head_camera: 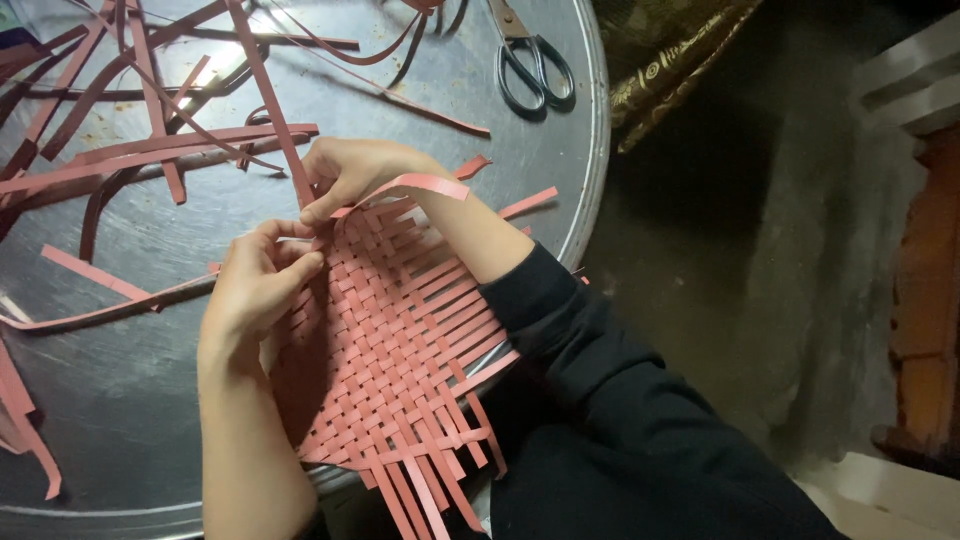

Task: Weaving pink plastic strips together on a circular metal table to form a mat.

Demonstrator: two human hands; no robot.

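round metal tray-table [120, 400], dull grey, glare near its top edge. dim concrete floor [740, 280] to the right. gold-patterned dark cloth [665, 50] beside the rim. pale steps [915, 80] and orange-brown wood [930, 300] at far right.

A round, dull metal worktop [130, 420] carries a woven mat of pink strips [400, 350] at its near edge, loose pink strips [150, 150] scattered across its far side, and black-handled scissors [530, 55] near the rim
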